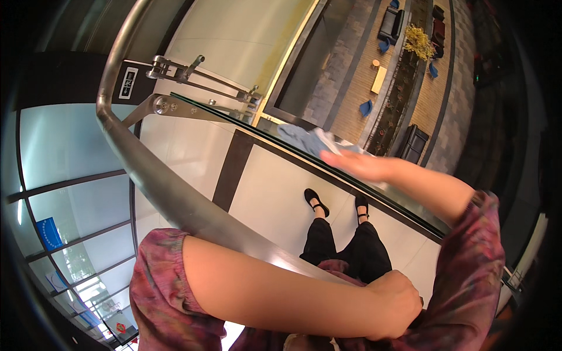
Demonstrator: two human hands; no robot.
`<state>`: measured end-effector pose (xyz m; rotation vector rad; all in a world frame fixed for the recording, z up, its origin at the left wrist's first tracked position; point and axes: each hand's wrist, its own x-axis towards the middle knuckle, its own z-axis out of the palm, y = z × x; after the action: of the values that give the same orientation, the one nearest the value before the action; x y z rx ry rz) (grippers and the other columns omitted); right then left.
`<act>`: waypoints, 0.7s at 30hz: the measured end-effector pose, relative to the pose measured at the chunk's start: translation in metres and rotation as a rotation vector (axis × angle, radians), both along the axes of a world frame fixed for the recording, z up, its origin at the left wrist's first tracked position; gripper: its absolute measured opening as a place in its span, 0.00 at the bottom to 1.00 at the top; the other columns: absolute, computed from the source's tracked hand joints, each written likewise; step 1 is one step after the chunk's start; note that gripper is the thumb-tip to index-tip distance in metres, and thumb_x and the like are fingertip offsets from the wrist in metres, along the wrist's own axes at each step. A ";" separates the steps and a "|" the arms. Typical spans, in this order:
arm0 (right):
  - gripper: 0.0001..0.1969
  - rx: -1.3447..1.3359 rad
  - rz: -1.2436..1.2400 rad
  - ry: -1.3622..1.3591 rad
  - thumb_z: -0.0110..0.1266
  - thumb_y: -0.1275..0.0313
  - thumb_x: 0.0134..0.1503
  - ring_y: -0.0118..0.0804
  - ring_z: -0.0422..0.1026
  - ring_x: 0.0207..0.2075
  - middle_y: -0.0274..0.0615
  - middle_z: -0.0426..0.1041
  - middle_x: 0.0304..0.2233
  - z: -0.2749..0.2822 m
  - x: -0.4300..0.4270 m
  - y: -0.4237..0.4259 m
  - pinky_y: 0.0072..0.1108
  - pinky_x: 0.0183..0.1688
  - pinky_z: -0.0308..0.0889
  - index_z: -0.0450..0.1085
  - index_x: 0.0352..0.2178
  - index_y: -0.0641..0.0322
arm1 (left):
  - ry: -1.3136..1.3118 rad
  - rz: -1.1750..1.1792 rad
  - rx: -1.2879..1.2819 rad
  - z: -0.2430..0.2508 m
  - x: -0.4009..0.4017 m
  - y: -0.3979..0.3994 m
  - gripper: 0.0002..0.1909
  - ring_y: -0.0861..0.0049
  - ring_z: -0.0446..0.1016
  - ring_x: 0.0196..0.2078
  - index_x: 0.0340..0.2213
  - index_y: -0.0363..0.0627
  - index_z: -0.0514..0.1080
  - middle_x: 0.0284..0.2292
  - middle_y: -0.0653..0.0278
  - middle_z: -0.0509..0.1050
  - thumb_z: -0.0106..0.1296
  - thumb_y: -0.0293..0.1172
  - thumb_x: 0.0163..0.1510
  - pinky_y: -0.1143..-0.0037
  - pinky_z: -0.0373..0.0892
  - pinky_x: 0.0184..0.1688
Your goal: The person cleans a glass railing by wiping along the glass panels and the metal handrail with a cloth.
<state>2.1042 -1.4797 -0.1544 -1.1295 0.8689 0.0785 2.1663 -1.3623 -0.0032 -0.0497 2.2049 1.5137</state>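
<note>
My right hand (362,165) reaches over the top edge of a glass railing panel (290,151) and is blurred. It holds a blue-and-white cloth (300,137) against the panel's far side, over the drop. Part of the cloth is hidden behind the hand. Crossing low in front of my body, my left arm passes over the brushed metal handrail (189,193). My left hand (393,305) is curled into a fist near my right sleeve. Its fingers face away, and a small dark thing shows at its edge; whether it is held cannot be seen.
Metal brackets (175,105) join the handrail to the glass. Below lies a lower floor with a dark sofa (390,24), blue chairs (365,108) and a yellow plant (420,41). My feet in black shoes (316,202) stand on pale tiles (272,188). Glazed partitions (74,145) line the left.
</note>
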 end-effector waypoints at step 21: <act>0.41 0.074 0.025 -0.104 0.26 0.34 0.51 0.46 0.44 0.61 0.49 0.46 0.60 -0.167 -0.030 0.022 0.36 0.60 0.40 0.57 0.54 0.53 | -0.030 0.068 0.000 0.009 0.009 -0.019 0.23 0.63 0.72 0.27 0.29 0.39 0.70 0.25 0.57 0.73 0.55 0.49 0.40 0.68 0.66 0.30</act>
<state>2.0745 -1.4580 -0.3218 -1.0658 0.7541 0.0714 2.1754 -1.3813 0.0055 -0.1469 2.2000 1.5393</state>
